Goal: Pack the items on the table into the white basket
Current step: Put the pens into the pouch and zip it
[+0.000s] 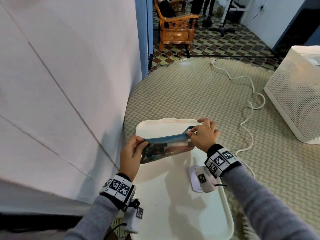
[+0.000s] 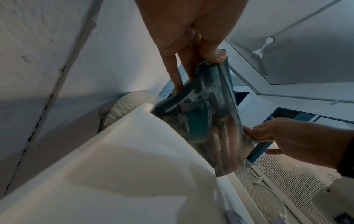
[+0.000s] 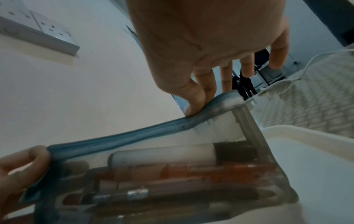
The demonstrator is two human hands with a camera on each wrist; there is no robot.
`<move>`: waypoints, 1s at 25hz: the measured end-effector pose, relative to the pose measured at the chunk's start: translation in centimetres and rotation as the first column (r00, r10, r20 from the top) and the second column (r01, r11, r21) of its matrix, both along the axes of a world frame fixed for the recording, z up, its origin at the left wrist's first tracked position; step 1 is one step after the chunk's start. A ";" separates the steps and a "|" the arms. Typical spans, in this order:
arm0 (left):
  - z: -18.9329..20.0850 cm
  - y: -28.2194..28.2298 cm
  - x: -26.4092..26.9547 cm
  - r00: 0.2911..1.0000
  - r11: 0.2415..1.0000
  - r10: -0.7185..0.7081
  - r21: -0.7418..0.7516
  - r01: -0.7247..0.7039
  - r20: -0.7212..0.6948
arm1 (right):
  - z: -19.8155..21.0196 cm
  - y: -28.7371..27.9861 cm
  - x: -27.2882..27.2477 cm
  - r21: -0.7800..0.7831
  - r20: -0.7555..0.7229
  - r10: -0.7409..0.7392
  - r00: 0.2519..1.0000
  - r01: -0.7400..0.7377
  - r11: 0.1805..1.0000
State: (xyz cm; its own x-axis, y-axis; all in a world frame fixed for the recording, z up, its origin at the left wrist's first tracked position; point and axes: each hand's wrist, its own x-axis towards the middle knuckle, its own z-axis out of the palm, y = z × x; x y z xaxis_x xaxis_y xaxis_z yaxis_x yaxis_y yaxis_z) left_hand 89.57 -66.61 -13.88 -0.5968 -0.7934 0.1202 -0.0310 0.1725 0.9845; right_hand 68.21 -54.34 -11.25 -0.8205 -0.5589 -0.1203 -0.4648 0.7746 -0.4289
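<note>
Both hands pinch the pouch [image 1: 166,146] above the white tray [image 1: 173,196]: left hand [image 1: 131,153], right hand [image 1: 203,134]. Nothing looks packed yet; the white basket [image 1: 294,101] stands well apart.

pouch [image 1: 166,149]: clear, soft plastic body, slightly glossy; blue cloth-like band along its top edge
tray [image 1: 181,213]: white plastic, smooth, with a dull sheen
basket [image 1: 294,104]: white, matt, its walls pierced all over with small holes; metal or plastic cannot be told
worktop [image 1: 190,94]: covered in a woven-patterned beige sheet, faintly shiny
cable [image 1: 249,94]: white, smooth plastic sheath
chair [image 1: 174,30]: carved wood, varnished and glossy
wall [image 1: 60,84]: matt white paint, slightly rough
</note>
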 end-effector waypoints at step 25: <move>-0.4 -1.5 -0.1 0.997 0.986 0.082 0.142 -0.083 0.010 | -1.6 2.5 -2.6 -0.298 0.205 0.042 0.978 0.021 0.954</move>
State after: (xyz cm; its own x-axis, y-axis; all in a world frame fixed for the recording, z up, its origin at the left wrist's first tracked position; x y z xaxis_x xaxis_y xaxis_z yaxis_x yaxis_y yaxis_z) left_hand 89.44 -68.16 -14.27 -0.5288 -0.8488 0.0006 -0.0437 0.0279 0.9987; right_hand 65.57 -51.81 -12.82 -0.7893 -0.6034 -0.1137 -0.3488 0.5930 -0.7257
